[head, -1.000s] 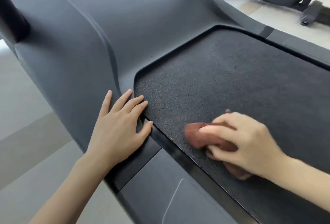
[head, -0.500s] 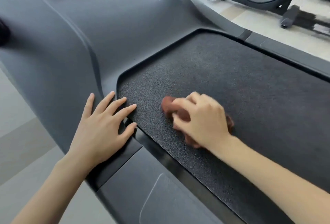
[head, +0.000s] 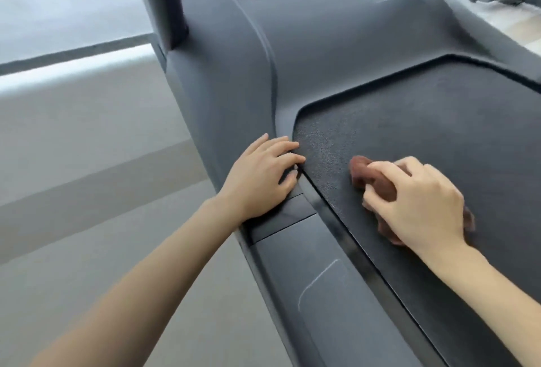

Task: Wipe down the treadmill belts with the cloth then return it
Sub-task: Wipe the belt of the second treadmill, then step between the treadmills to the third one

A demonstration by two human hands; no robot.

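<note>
Two hands down: right hand (head: 421,205) fingers clamped on the brown cloth (head: 377,182) on the belt (head: 439,120); left hand (head: 260,179) fingers spread flat on the side rail (head: 295,214). Bunched cloth could miss the belt's edge strip.

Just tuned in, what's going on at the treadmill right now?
A person is partway through wiping the belt. The right hand grips a brown cloth and presses it on the belt near its front left corner. The left hand rests flat on the frame at the belt's edge, fingers straight, holding nothing. The cloth has not yet been returned.
</note>
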